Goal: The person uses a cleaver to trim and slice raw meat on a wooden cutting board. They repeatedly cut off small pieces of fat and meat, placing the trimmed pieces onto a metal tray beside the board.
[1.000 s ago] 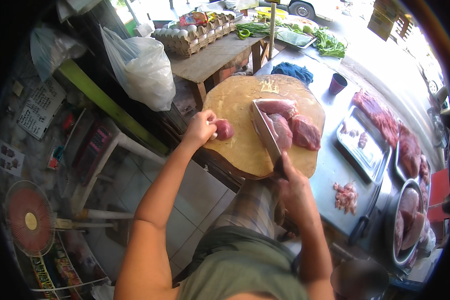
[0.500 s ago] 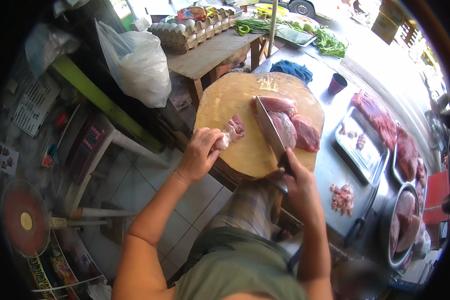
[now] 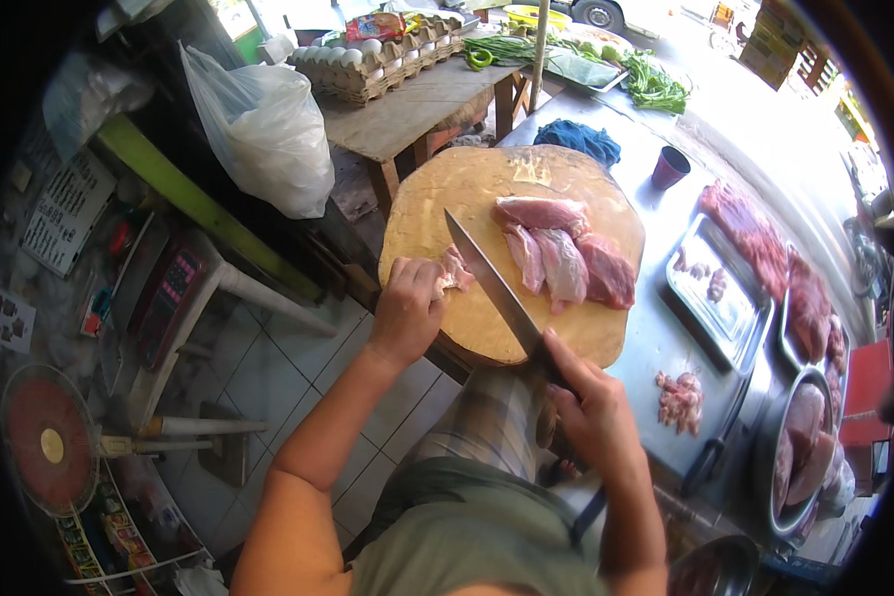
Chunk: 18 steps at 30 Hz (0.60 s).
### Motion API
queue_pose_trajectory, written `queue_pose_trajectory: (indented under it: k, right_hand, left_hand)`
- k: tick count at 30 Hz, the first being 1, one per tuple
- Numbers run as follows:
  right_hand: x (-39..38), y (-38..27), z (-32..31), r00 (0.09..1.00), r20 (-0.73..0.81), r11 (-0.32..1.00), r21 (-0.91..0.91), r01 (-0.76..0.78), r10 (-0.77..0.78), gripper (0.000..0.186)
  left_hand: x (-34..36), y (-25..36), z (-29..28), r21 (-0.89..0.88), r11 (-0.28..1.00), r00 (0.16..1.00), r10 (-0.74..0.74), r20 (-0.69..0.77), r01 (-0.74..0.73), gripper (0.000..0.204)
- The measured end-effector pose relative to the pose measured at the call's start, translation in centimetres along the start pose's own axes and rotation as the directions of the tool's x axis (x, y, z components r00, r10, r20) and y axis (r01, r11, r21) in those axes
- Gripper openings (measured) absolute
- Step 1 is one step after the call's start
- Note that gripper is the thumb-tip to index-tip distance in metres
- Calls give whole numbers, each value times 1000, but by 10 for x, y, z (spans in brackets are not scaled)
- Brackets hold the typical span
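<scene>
White bag [image 3: 265, 134], egg trays [image 3: 372, 62]

Egg trays [image 3: 377, 62] sit on a wooden surface [image 3: 422, 109] beside a white plastic bag [image 3: 265, 134]. Green vegetables [image 3: 654, 84] lie farther off. A dark cup [image 3: 670, 167] stands near a blue cloth [image 3: 578, 140] and a metal tray [image 3: 717, 293].

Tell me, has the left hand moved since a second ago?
Yes. The left hand, gripping a small piece of meat, has pulled back from the middle of the round chopping board toward its near left edge.
</scene>
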State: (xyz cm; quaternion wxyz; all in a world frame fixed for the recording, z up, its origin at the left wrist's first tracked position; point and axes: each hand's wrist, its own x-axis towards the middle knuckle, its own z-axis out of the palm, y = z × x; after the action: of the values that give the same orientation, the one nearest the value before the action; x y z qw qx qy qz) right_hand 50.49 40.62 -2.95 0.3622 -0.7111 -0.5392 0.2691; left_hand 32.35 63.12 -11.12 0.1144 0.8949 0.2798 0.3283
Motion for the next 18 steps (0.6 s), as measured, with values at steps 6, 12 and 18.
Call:
queue_pose_trajectory:
  k: [6, 12, 18]
  right_hand:
    - [4, 6, 0, 997, 70, 999, -18, 30, -28, 67]
    - [14, 6, 10, 992, 114, 987, -149, 61, -44, 64]
    - [57, -3, 62, 993, 54, 951, -284, 120, -109, 64]
  left_hand:
    - [2, 3, -1, -15, 1000, 1000, 24, -2, -24, 25]
    - [6, -2, -1, -39, 998, 998, 41, 54, -38, 26]
    - [6, -1, 0, -4, 999, 997, 35, 68, -35, 25]
